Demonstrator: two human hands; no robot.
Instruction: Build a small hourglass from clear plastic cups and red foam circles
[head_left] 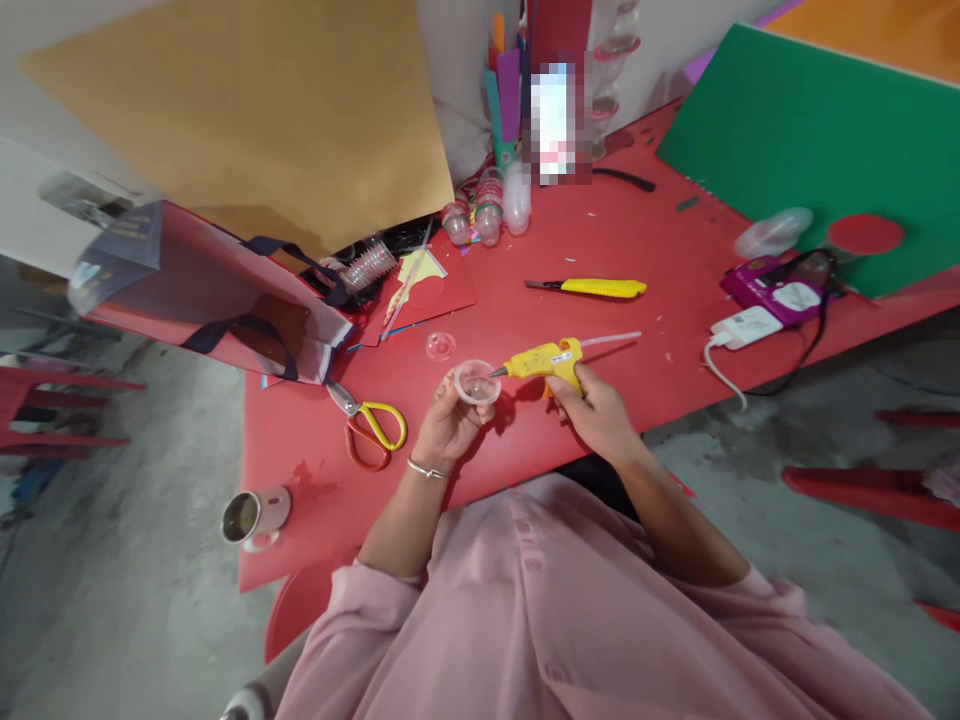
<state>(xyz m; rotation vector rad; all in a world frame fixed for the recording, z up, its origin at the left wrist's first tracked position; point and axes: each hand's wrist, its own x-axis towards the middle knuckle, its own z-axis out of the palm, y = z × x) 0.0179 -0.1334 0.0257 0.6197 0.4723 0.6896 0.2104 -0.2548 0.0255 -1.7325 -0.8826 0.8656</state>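
Observation:
My left hand (448, 425) is closed around a small clear plastic cup (478, 384), its open rim tilted up toward me. In my right hand (596, 410) is a yellow hot glue gun (541, 360), gripped by its handle. The metal nozzle points left and reaches the cup's rim; whether it touches cannot be made out. A clear glue stick (611, 339) sticks out of the gun's back end. Just beyond the cup lies a round clear plastic lid (441, 347) on the red table (525, 450).
A yellow utility knife (600, 288) lies beyond the glue gun. Scissors (379, 430) and a metal mug (256, 514) are at left, near a large bag (217, 290). A white charger (746, 328) with cable and green board (817, 150) are at right.

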